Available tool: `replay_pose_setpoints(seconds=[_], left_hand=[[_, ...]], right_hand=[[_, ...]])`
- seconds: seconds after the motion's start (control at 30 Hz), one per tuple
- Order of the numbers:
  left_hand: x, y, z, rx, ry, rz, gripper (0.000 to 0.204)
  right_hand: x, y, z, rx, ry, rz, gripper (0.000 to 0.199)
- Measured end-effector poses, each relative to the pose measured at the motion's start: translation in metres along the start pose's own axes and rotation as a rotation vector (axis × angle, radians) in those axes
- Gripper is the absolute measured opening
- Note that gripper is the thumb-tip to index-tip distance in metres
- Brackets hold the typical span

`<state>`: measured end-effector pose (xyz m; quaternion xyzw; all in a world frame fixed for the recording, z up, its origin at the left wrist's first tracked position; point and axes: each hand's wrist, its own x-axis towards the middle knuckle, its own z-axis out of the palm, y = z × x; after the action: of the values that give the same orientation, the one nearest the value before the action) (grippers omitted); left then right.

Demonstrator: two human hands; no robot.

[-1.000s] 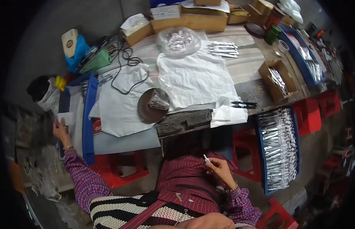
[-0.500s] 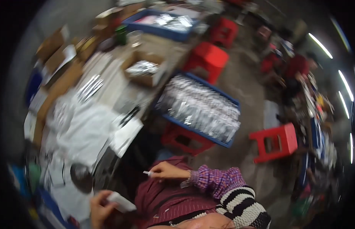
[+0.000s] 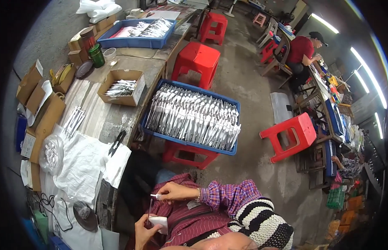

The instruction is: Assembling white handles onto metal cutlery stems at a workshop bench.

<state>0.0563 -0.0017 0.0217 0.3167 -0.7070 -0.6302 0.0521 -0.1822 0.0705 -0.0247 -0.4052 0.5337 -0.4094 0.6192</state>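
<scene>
Over my lap, my left hand (image 3: 146, 231) is closed round a small white block-like pad (image 3: 160, 224), held between thumb and fingers. A thin dark rod (image 3: 150, 207) sticks up beside the pad; whether this hand grips it too I cannot tell. Just above and to the right, my right hand (image 3: 179, 192) pinches a short, slim white piece (image 3: 155, 196) that points left. The two hands are apart. Ahead of them a blue tray (image 3: 190, 143), full of rows of slim white-and-dark pen-like items (image 3: 192, 114), rests on a red stool (image 3: 190, 156).
On the left, the workbench (image 3: 115, 121) carries white cloth (image 3: 79, 166), a black-handled tool (image 3: 117, 142), a cardboard box (image 3: 137, 93) of pen-like items and another blue tray (image 3: 131, 43). Red stools (image 3: 196, 62) stand ahead. At the right, a person (image 3: 300, 54) sits by another bench.
My left hand has come right and slightly down with the white pad, closer to my right hand. The right hand has shifted slightly left. The head view has turned, and the blur is gone.
</scene>
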Motion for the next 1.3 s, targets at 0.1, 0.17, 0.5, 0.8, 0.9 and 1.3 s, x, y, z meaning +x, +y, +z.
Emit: replay_pose_setpoints(seconds=[0.1,0.17,0.5,0.8,0.9,1.3], left_hand=[[-0.002,0.0,0.004,-0.052,0.119,-0.139,0.031],[0.003,-0.003,0.002,-0.08,0.251,-0.13,0.023],[0.057,0.027,0.026,0.361,0.402,0.16,0.022],[0.062,0.027,0.01,0.177,0.425,0.082,0.02],[0.056,0.028,0.02,0.177,0.326,0.166,0.02],[0.059,0.027,-0.005,0.202,0.468,0.171,0.024]], right_hand=[[0.0,-0.004,0.002,0.033,-0.023,-0.009,0.028],[0.0,-0.007,0.003,0.029,-0.02,-0.022,0.026],[-0.004,-0.004,0.014,0.09,-0.09,0.047,0.02],[0.001,0.0,0.01,0.033,-0.086,0.075,0.023],[0.0,0.0,0.014,0.168,-0.15,0.051,0.023],[0.0,-0.003,0.006,0.245,-0.04,0.172,0.024]])
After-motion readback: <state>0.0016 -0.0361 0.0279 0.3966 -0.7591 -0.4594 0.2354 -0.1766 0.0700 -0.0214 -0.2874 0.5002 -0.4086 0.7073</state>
